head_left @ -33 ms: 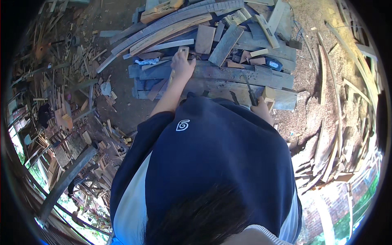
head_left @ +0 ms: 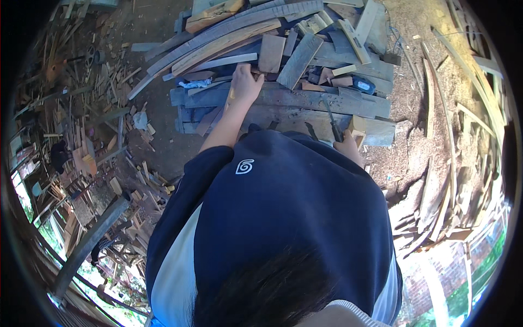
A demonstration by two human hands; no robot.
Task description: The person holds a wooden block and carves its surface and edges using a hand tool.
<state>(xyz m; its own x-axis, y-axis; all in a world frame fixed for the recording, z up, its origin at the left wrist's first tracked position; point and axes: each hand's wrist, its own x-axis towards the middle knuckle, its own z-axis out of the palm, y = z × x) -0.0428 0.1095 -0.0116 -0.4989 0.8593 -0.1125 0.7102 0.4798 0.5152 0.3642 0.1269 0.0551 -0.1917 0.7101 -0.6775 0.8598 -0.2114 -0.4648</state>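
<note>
Over the near left of the plank bench [head_left: 272,98], my left hand [head_left: 248,86] curls around a pale piece of wood [head_left: 231,95]. Most of that piece is hidden by the hand and forearm. My right hand [head_left: 347,146], low on the right side, grips the dark handle of a chisel [head_left: 334,126], whose thin blade points away and slightly left. Just beside the right hand stands a pale wooden block [head_left: 358,126] with a hollow in its side. My body covers the near edge of the bench.
Long curved boards [head_left: 229,38] lie across the back. A short plank [head_left: 300,61], a brown board [head_left: 271,53] and a dark blue tape measure [head_left: 363,84] are at centre and right. A crumpled light-blue cloth [head_left: 195,84] lies left. Scrap wood covers the left floor; long strips [head_left: 430,98] stand right.
My left hand has tilted and its fingers have bent further over the wood, hiding the end that showed beyond them. My right hand and the chisel stay nearly still.
</note>
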